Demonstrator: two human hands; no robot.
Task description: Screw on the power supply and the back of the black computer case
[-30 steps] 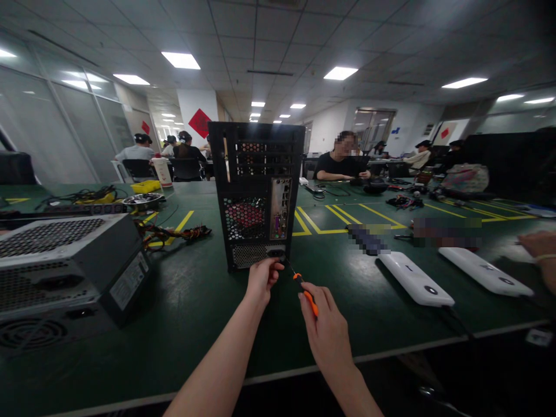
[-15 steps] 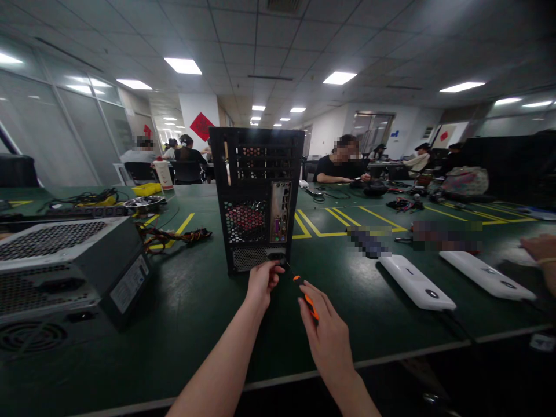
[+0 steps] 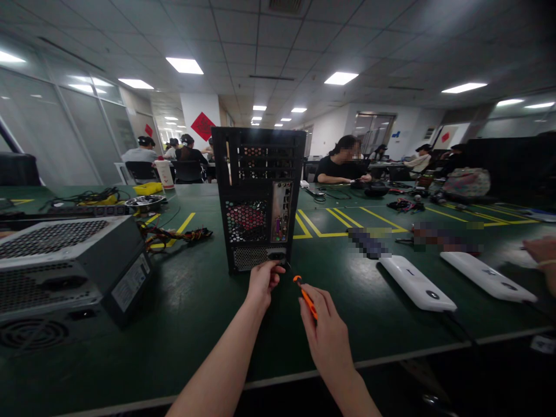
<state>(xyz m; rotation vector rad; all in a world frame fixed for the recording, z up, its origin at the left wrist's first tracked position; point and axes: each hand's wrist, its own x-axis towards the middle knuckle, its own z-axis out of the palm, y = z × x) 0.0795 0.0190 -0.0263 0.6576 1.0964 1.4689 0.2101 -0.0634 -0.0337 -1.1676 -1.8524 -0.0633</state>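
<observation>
A black computer case [image 3: 260,194] stands upright on the green table, its rear face with ports and honeycomb grille toward me. My right hand [image 3: 325,318] is closed around an orange-and-black screwdriver [image 3: 308,301]. Its thin shaft slants up and left toward the lower right corner of the case. At that corner, beside the power supply [image 3: 252,259] and its socket, my left hand [image 3: 264,284] has its fingers curled and pinched. Whatever those fingertips hold, if anything, is too small to make out.
Silver-grey power supply units [image 3: 65,278] lie at the left, with a bundle of cables [image 3: 182,234] behind. Two white devices [image 3: 417,284] with cords lie at the right. A person in black [image 3: 341,168] sits across the table, and another person's hand [image 3: 541,252] shows at the right edge.
The view has shifted very slightly. Both hands stay at the lower right corner of the case, the screwdriver still in my right hand.
</observation>
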